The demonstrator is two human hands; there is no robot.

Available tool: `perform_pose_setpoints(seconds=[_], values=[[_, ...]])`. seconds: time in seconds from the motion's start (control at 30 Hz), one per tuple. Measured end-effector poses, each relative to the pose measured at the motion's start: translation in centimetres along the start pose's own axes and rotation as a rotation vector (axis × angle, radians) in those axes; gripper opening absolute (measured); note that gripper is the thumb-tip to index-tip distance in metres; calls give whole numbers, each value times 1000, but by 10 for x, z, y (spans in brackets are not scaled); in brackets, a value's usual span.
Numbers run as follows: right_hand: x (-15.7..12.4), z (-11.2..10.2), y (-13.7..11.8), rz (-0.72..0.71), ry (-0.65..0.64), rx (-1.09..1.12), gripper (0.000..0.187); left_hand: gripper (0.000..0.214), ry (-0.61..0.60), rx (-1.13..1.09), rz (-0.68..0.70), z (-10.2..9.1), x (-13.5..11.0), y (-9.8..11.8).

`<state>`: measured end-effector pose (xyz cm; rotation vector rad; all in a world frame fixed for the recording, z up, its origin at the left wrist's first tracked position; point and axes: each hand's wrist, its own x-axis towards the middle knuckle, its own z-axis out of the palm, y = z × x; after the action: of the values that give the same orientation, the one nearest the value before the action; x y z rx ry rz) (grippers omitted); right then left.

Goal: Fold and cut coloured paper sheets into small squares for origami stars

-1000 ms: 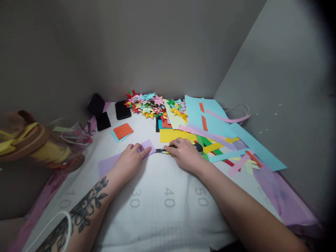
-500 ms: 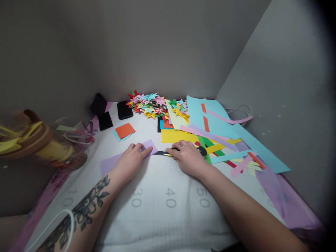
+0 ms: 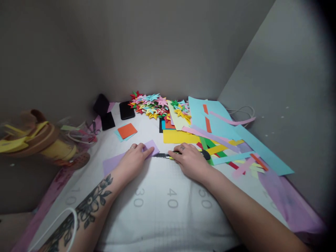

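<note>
Your right hand point(image 3: 191, 161) is grasping the utility knife point(image 3: 163, 155), fingers wrapped over the handle, so that grip is closed with the blade poking out to the left and the dark butt end showing beyond your knuckles. Your left hand point(image 3: 134, 158) lies over the purple paper point(image 3: 114, 163), thumb and fingers pressing it to the worktop point(image 3: 154, 178); you cannot tell from here whether that grip pinches a layer or only bears down. The paper sits to the left of the knife, directly under your left hand, its long axis slanting from the near left up to the far right, while the knife lies almost straight across in front of you. What matters most is where the two meet: the blade tip reaches the paper's near right edge, just below your left thumb, and whether it slips between layers or only rests against the edge is too small to tell. Your left hand is the nearer one to the paper, your right comes to it only through the blade. Beyond the knife lies a yellow sheet point(image 3: 181, 137), with a heap of paper stars point(image 3: 151, 105) farther off. An orange square point(image 3: 127, 131) lies past your left hand, and a light blue strip point(image 3: 231, 158) lies among other cut strips to the right of the handle.
</note>
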<state>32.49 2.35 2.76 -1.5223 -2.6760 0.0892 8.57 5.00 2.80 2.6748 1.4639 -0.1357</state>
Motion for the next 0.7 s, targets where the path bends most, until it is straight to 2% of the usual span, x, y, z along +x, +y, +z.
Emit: perform_pose_setpoints(seconds=[0.37,0.7], values=[[4,0,-7,-19,-12,39,38,55,-1,5,-3,2,0,-1],[-4,2,9,-41,-62,199,45,54,3,-42,-9,2,-1,-1]])
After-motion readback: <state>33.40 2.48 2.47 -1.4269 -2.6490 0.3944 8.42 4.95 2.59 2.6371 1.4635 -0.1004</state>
